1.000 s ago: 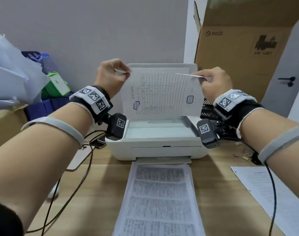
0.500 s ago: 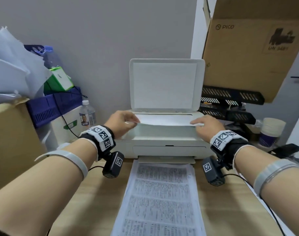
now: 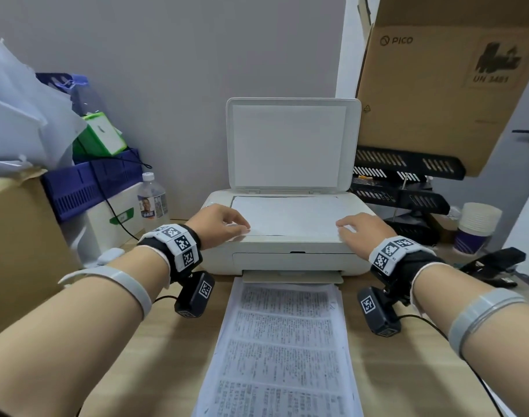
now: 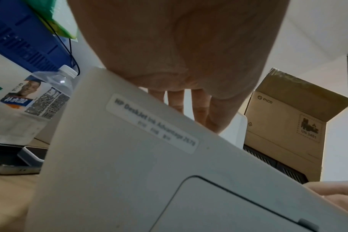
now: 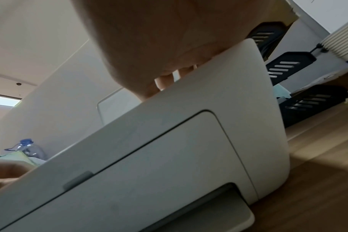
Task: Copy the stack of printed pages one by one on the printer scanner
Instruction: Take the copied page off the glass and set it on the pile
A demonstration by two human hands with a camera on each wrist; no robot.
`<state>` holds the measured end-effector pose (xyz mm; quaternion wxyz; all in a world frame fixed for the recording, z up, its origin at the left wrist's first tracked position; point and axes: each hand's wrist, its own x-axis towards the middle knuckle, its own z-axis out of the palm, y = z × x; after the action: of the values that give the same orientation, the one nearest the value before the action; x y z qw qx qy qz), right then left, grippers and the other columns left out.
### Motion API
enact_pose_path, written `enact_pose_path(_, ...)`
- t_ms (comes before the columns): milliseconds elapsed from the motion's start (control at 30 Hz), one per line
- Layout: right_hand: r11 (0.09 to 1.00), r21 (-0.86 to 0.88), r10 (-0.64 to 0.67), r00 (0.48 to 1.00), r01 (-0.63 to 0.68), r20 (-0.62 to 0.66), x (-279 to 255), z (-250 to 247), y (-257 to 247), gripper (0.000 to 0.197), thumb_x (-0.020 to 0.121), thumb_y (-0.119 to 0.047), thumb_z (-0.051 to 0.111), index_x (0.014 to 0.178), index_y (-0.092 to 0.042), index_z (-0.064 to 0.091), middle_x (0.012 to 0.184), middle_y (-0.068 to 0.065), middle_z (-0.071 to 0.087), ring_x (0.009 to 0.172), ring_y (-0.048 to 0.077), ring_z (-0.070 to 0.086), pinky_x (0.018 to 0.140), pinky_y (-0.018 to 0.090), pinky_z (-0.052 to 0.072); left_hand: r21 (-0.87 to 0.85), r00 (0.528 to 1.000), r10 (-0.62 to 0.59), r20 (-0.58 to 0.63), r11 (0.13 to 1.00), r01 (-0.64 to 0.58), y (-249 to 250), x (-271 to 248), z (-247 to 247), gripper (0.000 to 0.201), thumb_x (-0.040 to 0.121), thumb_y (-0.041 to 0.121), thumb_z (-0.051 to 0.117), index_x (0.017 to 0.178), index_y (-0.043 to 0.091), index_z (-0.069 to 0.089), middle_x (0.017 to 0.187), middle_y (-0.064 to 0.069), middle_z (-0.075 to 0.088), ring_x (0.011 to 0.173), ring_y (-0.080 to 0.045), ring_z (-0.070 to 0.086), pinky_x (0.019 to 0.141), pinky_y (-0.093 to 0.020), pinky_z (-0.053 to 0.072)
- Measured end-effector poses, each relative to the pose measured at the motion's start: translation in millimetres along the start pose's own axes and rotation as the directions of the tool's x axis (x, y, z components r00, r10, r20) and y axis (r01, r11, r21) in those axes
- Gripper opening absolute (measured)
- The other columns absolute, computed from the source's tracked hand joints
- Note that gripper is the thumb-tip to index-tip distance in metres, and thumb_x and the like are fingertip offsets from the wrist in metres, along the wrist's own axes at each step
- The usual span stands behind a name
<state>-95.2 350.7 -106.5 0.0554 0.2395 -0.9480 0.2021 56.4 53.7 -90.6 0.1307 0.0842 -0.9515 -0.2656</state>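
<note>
Cardboard box (image 3: 431, 94): "PICO", "UN 3481". Printer (image 4: 149, 164) label: "HP DeskJet".

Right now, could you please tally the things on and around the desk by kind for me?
Printer: 1
Sheet on the scanner glass: 1
Printed pages on the desk: 1 stack
Water bottle: 1
Black paper trays: 1 rack
PICO cardboard box: 1
Paper cups: 1 stack
Total: 7

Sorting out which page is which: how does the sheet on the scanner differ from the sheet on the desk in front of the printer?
The sheet on the scanner shows a blank side up; the sheet on the desk shows dense print. The left hand and right hand touch the first; nothing touches the second. Both lie flat.
</note>
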Motion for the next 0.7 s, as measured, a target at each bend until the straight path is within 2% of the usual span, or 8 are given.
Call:
enact_pose_path(133,0.999,-0.047,0.009,1.000,-0.008,0.023,3,-6,-11,0.037,0.092,-0.043,0.044,0.125,-0.040,0.062,0.137,-0.001,0.056,0.123,0.023,0.053,0.095,0.039,0.048,0.013,0.995,-0.039,0.088,0.999,0.038,8,11,-10,0.013,0.091,0.035,0.065,0.096,0.031,0.076,0.092,0.012,0.074,0.088,-0.006,0.066,0.077,-0.020,0.048)
enact_pose_path(200,1.000,-0.023,-0.019,1.000,0.019,0.005,9,-11,-20,0.038,0.094,-0.043,0.046,0.128,-0.036,0.061,0.140,0.000,0.054,0.130,0.025,0.048,0.103,0.041,0.044,0.044,0.993,-0.035,0.113,0.999,0.030,13,20,-20,0.015,0.093,0.031,0.063,0.100,0.028,0.076,0.098,0.010,0.073,0.091,-0.007,0.066,0.080,-0.022,0.049)
enact_pose_path(267,0.997,0.022,-0.077,0.997,0.077,-0.019,20,-20,-32,0.037,0.096,-0.040,0.048,0.129,-0.030,0.062,0.142,0.002,0.054,0.134,0.025,0.045,0.109,0.042,0.038,0.012,0.996,-0.039,0.080,0.999,0.039,18,34,-34,0.017,0.094,0.030,0.063,0.104,0.025,0.076,0.102,0.007,0.073,0.097,-0.008,0.066,0.083,-0.025,0.049)
enact_pose_path(400,0.988,0.066,-0.138,0.990,0.139,-0.023,49,-41,-62,0.037,0.098,-0.035,0.049,0.131,-0.022,0.062,0.140,0.003,0.057,0.130,0.027,0.050,0.109,0.038,0.039,-0.256,0.985,-0.168,-0.044,0.955,0.151,27,79,-57,0.018,0.094,0.024,0.062,0.111,0.022,0.070,0.105,0.001,0.072,0.093,-0.010,0.069,0.063,-0.023,0.045)
enact_pose_path(467,0.985,0.090,-0.148,0.989,0.150,-0.028,64,-50,-75,0.036,0.098,-0.034,0.051,0.131,-0.023,0.061,0.141,0.004,0.056,0.130,0.027,0.051,0.108,0.036,0.040,-0.451,0.959,-0.269,-0.088,0.869,0.202,30,103,-66,0.035,0.094,0.017,0.062,0.128,0.017,0.057,0.114,-0.007,0.069,0.088,-0.017,0.071,0.066,-0.026,0.049)
enact_pose_path(533,0.984,0.098,-0.144,0.989,0.147,-0.039,78,-58,-84,0.038,0.096,-0.033,0.053,0.133,-0.025,0.059,0.142,0.007,0.053,0.128,0.027,0.051,0.107,0.035,0.041,-0.586,0.931,-0.353,-0.095,0.776,0.234,32,123,-71,0.058,0.093,0.011,0.061,0.145,0.015,0.035,0.123,-0.012,0.062,0.091,-0.024,0.069,0.076,-0.036,0.054)
enact_pose_path(633,0.984,0.093,-0.148,0.986,0.155,-0.074,94,-64,-95,0.043,0.094,-0.030,0.055,0.137,-0.025,0.054,0.144,0.008,0.047,0.129,0.026,0.049,0.107,0.035,0.039,-0.698,0.906,-0.421,-0.050,0.664,0.270,30,148,-73,0.069,0.093,0.005,0.061,0.149,0.012,0.021,0.126,-0.013,0.054,0.102,-0.030,0.067,0.088,-0.049,0.056)
enact_pose_path(700,0.976,0.096,-0.188,0.978,0.197,-0.095,102,-67,-101,0.045,0.095,-0.026,0.055,0.140,-0.024,0.050,0.145,0.005,0.044,0.130,0.023,0.047,0.106,0.032,0.036,-0.738,0.902,-0.428,-0.050,0.624,0.255,27,162,-76,0.071,0.094,0.004,0.060,0.151,0.009,0.018,0.124,-0.012,0.055,0.100,-0.028,0.067,0.090,-0.048,0.055)
